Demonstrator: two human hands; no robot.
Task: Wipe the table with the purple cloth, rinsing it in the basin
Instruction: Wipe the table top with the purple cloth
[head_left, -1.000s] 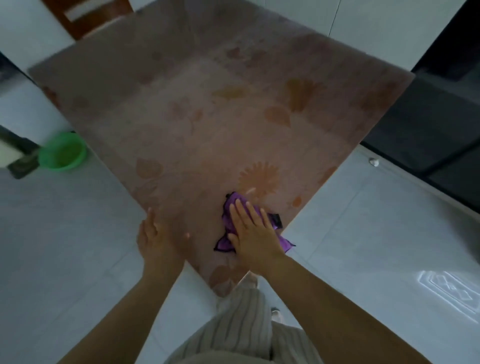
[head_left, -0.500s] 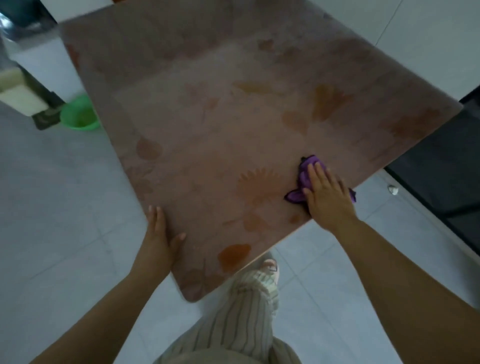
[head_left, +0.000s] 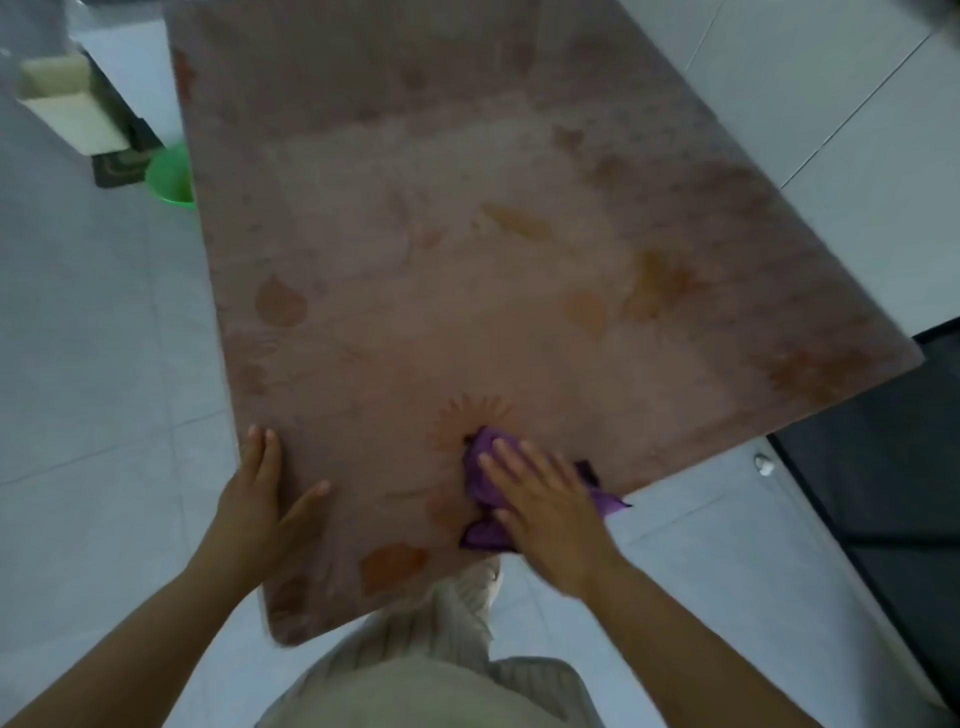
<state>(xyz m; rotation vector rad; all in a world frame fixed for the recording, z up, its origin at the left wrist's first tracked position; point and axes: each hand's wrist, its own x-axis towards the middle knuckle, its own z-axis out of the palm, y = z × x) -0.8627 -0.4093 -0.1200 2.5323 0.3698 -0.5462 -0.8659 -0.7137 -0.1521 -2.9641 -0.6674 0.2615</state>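
- A green basin (head_left: 170, 179) stands on the pale tiled floor (head_left: 78, 364) at the upper left. The left edge of the table (head_left: 467, 260) partly hides it, and a cream box (head_left: 67, 104) and a dark mat (head_left: 122, 163) sit just beside it.
- The left hand (head_left: 260, 499) rests on the table's near left edge. Its fingers (head_left: 260, 452) are straight and released, the thumb is spread out on the top, and it holds nothing.
- The table top is brownish pink with a faded pattern of orange leaves and flowers.
- The purple cloth (head_left: 484, 440) lies bunched on the table near its front edge, just below a sunburst flower print and well apart from the basin.
- The right hand (head_left: 545, 504) lies flat on the cloth. Its fingers (head_left: 511, 462) are straight and spread, pressing the cloth down rather than clenched round it.
- Striped pale trousers (head_left: 441, 649) show below the table's near corner.
- A small white object (head_left: 762, 464) lies on the floor to the right; what it is cannot be told.
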